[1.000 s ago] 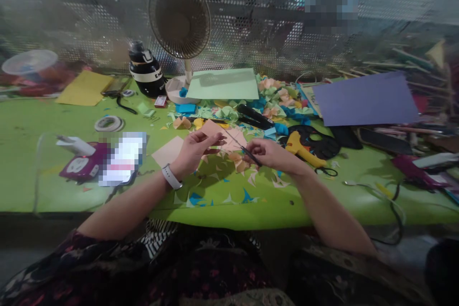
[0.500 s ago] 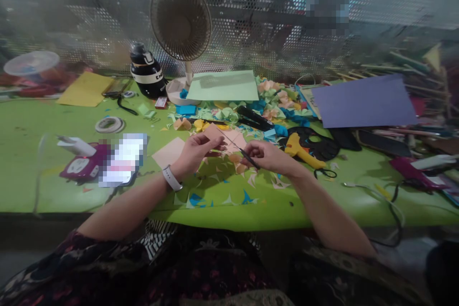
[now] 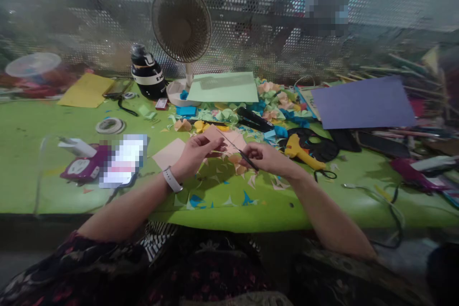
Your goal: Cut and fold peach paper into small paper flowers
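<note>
My left hand (image 3: 195, 153) pinches a small pink piece of paper (image 3: 214, 132) above the green table (image 3: 43, 119). My right hand (image 3: 267, 157) is closed on the handles of small black scissors (image 3: 241, 150), whose thin blades reach up-left into the pink paper. A white watch sits on my left wrist. Below both hands lie several pink, blue and white paper snippets (image 3: 247, 179). A second pink square of paper (image 3: 168, 153) lies flat just left of my left hand.
A desk fan (image 3: 181, 21) and a black bottle (image 3: 147, 74) stand at the back. Light green (image 3: 224, 87), purple (image 3: 362, 101) and yellow (image 3: 86, 90) sheets lie around. A yellow glue gun (image 3: 301, 149), tape roll (image 3: 109, 125), stapler (image 3: 254, 118) and folded paper pieces crowd the middle.
The scissor blades have crept a little further into the pink paper. Both hands stay in nearly the same spot, and the view has dropped slightly.
</note>
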The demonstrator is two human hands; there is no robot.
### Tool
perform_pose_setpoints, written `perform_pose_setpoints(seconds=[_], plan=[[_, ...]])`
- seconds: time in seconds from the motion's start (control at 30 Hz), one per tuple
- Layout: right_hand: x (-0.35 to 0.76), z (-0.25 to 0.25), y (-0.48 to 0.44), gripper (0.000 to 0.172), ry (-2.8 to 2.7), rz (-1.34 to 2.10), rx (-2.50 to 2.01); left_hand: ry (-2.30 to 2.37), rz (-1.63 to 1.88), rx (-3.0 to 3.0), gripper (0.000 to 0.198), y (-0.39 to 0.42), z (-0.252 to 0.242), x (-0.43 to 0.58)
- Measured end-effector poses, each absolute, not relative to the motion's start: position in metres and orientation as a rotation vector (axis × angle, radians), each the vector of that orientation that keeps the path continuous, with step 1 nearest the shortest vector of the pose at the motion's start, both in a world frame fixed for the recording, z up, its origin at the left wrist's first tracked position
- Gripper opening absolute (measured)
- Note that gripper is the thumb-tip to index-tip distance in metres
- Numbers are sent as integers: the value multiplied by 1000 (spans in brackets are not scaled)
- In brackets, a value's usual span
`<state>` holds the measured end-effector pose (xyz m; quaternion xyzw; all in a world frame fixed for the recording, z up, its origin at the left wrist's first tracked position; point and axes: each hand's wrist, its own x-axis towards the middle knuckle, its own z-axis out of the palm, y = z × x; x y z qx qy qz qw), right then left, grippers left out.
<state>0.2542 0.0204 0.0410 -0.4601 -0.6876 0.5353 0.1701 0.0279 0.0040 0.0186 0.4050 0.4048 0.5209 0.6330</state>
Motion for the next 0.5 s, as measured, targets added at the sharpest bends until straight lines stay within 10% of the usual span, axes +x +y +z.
perform_pose_setpoints(seconds=[0.5], plan=[[248, 45, 19, 51, -1911, 1452, -1336, 861, 1191, 829, 33, 6, 19, 27]])
